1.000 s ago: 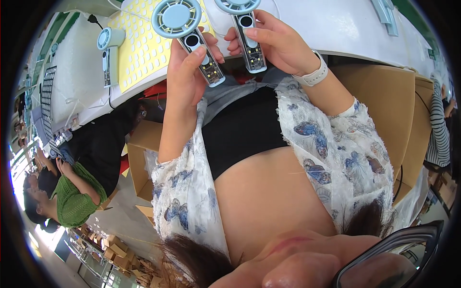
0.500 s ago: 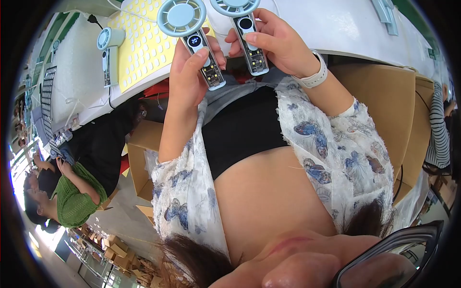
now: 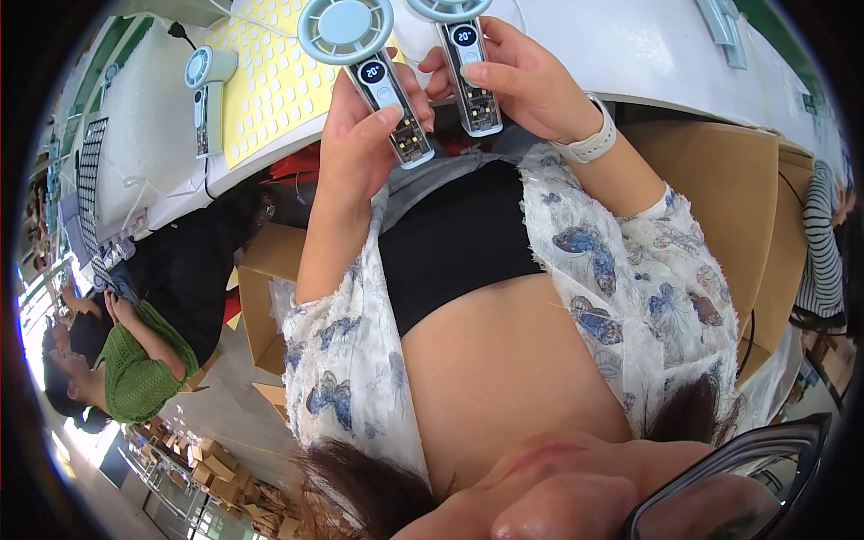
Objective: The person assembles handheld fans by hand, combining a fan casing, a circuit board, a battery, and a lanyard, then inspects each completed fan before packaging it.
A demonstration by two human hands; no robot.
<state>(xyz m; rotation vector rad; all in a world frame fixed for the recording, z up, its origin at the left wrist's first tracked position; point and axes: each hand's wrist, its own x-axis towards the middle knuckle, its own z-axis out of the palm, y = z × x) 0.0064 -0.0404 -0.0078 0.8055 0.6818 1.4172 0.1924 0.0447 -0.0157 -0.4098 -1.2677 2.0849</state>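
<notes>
Handheld fans [image 3: 371, 74] — pale blue, clear-handled, lit

Left fan [image 3: 373, 76] and right fan [image 3: 461, 51] smooth matt blue plastic plus clear glossy plastic, tabletop [image 3: 630, 49] smooth, slightly glossy, carton [image 3: 711, 180] matt cardboard, white block [image 3: 139, 126] rough, foam-like, shirt [image 3: 630, 270] thin frayed cloth, green top [image 3: 139, 378] open knit.

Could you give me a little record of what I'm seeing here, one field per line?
Left hand: holds light-blue handheld fan, thumb on its handle
Right hand: holds second fan of similar design
Displays: lit on both held fans
Right wrist: pale watch
Work surface: white table
Left of picture: third fan, beside yellow sheet of white oval pieces
Nearby: person in green top
</notes>
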